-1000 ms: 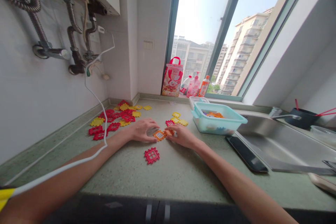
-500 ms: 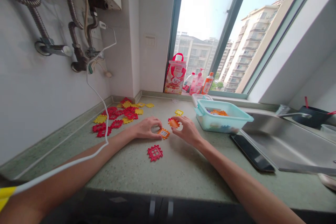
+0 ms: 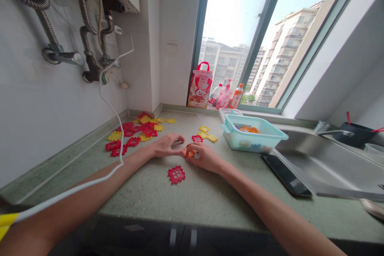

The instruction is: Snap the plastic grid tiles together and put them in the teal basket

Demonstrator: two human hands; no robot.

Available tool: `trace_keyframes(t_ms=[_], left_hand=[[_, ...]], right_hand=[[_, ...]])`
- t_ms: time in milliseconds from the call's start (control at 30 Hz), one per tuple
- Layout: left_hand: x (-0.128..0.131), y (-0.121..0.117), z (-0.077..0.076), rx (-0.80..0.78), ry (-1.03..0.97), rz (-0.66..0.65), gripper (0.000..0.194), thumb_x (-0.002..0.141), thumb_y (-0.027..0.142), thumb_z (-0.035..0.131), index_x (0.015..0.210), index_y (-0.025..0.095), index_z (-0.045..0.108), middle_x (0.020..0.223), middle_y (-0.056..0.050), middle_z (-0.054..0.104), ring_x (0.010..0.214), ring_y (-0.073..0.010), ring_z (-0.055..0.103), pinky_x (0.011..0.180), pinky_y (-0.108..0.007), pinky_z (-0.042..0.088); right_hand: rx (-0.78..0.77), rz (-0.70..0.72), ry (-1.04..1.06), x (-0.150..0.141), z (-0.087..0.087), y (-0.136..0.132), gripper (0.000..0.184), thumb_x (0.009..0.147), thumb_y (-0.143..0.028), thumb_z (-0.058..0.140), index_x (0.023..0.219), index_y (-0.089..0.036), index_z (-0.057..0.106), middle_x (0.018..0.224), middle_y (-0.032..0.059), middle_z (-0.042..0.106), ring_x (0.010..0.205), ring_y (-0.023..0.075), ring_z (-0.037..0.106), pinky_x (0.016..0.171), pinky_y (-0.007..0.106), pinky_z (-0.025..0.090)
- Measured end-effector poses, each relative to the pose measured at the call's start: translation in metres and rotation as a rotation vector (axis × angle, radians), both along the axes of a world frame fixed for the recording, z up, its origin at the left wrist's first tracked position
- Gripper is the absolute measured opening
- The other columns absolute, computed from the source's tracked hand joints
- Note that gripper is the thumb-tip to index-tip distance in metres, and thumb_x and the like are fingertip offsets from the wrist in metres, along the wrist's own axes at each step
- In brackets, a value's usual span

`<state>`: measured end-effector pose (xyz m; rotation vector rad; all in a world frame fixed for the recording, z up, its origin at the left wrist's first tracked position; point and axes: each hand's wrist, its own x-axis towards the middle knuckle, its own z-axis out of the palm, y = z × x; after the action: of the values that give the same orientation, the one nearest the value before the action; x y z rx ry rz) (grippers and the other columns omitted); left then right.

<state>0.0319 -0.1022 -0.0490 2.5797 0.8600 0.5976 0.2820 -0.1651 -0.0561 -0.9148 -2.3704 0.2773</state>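
Observation:
My right hand [image 3: 207, 158] is closed on orange interlocking pieces [image 3: 189, 152] with notched edges, just above the counter; its fingers partly cover them, so I cannot tell whether the pieces are joined. To the left, my left hand [image 3: 168, 146] has thumb and fingers apart, the thumb tip at the pieces' left edge. A red square window-frame piece [image 3: 176, 175] lies flat in front of both hands. Beyond my right hand are another red piece [image 3: 197, 138] and a few yellow pieces [image 3: 212, 138].
Red and yellow pieces [image 3: 132, 130] lie heaped at the back left. A teal tub [image 3: 255, 142] with more pieces stands right, beside a black phone [image 3: 286, 176] and the sink [image 3: 324, 164]. A white cable [image 3: 120, 128] hangs across my left forearm. Bottles [image 3: 224, 97] line the windowsill.
My right hand has moved left and nearer, bringing its orange piece to the one by my left hand. The red and yellow pieces behind it are now uncovered. My left hand's grip has loosened.

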Motion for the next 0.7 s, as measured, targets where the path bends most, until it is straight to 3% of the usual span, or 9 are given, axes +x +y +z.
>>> trace_keyframes(t_ms=[133,267,400,500,600,700], left_hand=[[-0.004,0.008,-0.004,0.003,-0.022,0.091,0.057,0.100,0.070,0.046,0.120,0.020,0.065,0.120,-0.010,0.071,0.111,-0.0266,0.066,0.099,-0.037,0.048],[-0.009,0.017,-0.009,0.031,-0.028,0.168,0.060,0.102,0.071,0.037,0.120,0.020,0.066,0.120,-0.009,0.071,0.112,-0.0269,0.065,0.103,-0.040,0.047],[-0.011,0.018,-0.008,0.021,-0.019,0.171,0.064,0.102,0.072,0.037,0.124,0.020,0.066,0.126,-0.012,0.070,0.116,-0.0281,0.065,0.105,-0.041,0.048],[-0.009,0.015,-0.004,0.031,0.005,0.152,0.067,0.102,0.072,0.034,0.126,0.018,0.066,0.129,-0.013,0.070,0.119,-0.0292,0.064,0.106,-0.042,0.048],[-0.008,0.014,-0.001,0.033,0.018,0.147,0.069,0.102,0.071,0.033,0.128,0.016,0.066,0.130,-0.014,0.070,0.121,-0.0301,0.063,0.107,-0.043,0.046],[-0.009,0.016,-0.003,0.031,0.018,0.140,0.071,0.102,0.073,0.032,0.129,0.017,0.066,0.131,-0.014,0.070,0.123,-0.0304,0.062,0.109,-0.043,0.045]], right_hand=[[0.040,-0.001,-0.028,-0.001,-0.002,0.001,0.018,0.083,-0.012,0.075,0.096,-0.025,0.073,0.107,0.0023,0.077,0.098,0.0198,0.070,0.092,0.032,0.054],[0.279,-0.043,-0.040,0.014,0.016,0.007,0.022,0.089,-0.016,0.070,0.107,-0.027,0.075,0.128,0.0054,0.072,0.113,0.0237,0.065,0.103,0.040,0.053],[0.547,-0.386,-0.003,0.066,0.053,0.018,0.024,0.096,-0.018,0.061,0.114,-0.026,0.076,0.138,0.0072,0.068,0.120,0.0271,0.061,0.107,0.044,0.051],[0.660,-0.701,-0.018,0.120,0.074,0.022,0.023,0.098,-0.024,0.059,0.113,-0.022,0.076,0.133,0.0098,0.071,0.119,0.0308,0.061,0.105,0.046,0.050],[0.665,-0.955,-0.032,0.165,0.082,0.021,0.025,0.097,-0.028,0.060,0.113,-0.018,0.076,0.124,0.0131,0.074,0.114,0.0327,0.063,0.102,0.045,0.050],[0.546,-1.133,-0.097,0.184,0.077,0.020,0.026,0.097,-0.032,0.060,0.112,-0.017,0.077,0.116,0.0143,0.076,0.104,0.0310,0.067,0.093,0.041,0.050]])
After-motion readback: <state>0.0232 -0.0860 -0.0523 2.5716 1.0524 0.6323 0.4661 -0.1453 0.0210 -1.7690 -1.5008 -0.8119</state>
